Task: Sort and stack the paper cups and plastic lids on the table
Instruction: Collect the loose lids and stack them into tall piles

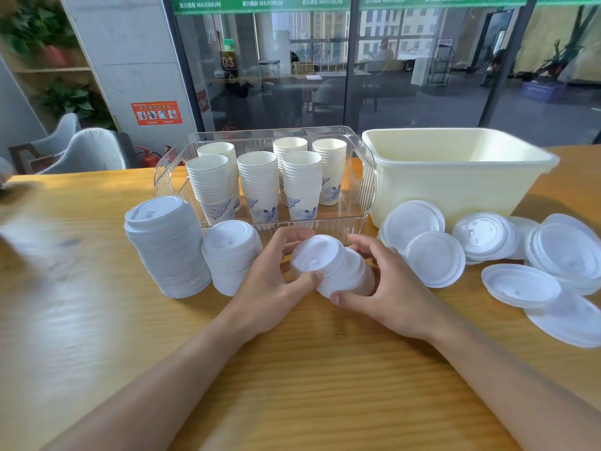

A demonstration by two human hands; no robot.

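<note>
Two hands are on one short stack of plastic lids (pixel 331 266) at the centre of the frame, so you are in the lid-stacking step: the paper cups (pixel 260 183) already stand nested in six columns inside the clear ribbed bin (pixel 366 177) at upper centre, and that half looks done. Your left hand (pixel 270 281) wraps the stack from the left, thumb pressed on its near rim and fingers curled over the far side. Your right hand (pixel 383 288) cups it from the right, thumb under the lower edge, fingers curved round the back. Both grips are closed on the stack, which is tilted with its top face turned toward the left and seems to be held just above the desk (pixel 292 369).

Two finished lid piles stand left of centre, a tall lid pile (pixel 167 249) and a shorter lid pile (pixel 232 255) just beside your left hand. Loose lids (pixel 432 258) lie scattered at right, in front of the cream tub (pixel 455 170), some overlapping.

Next, I judge, you square the held stack and set it upright on the shorter pile or beside it, then reach right for more loose lids. Keep the rims aligned, as thin lids slip sideways easily
</note>
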